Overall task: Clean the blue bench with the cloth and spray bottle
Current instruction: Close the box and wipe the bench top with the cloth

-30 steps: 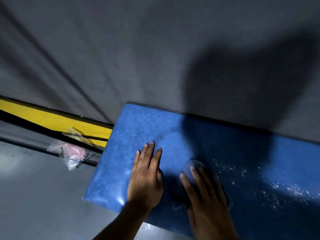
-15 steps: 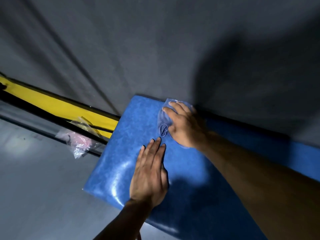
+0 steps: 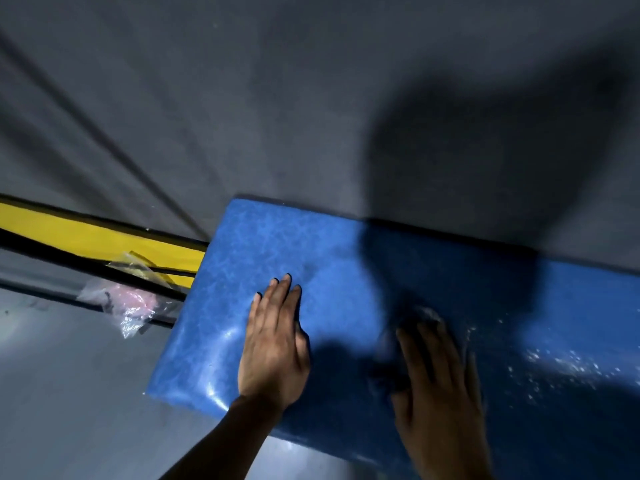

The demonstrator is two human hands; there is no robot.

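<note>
The blue padded bench (image 3: 263, 244) runs from the middle of the view to the right, against a grey wall. My left hand (image 3: 273, 344) lies flat on its left part, fingers straight and together. In the shadow further right, my right hand (image 3: 440, 386) presses a blue cloth (image 3: 427, 315) onto the bench with straight fingers; only the cloth's far edge shows past the fingertips. White droplets or specks (image 3: 561, 365) dot the bench surface right of that hand. No spray bottle is in view.
A crumpled clear plastic bag with something pink inside (image 3: 128, 303) lies on the grey floor left of the bench. Behind it runs a yellow and black strip (image 3: 86, 237) along the wall base. My own shadow covers the bench's right part.
My right hand has drawn the cloth back from the bench's far edge toward me and to the right. The left hand stays flat in the same spot.
</note>
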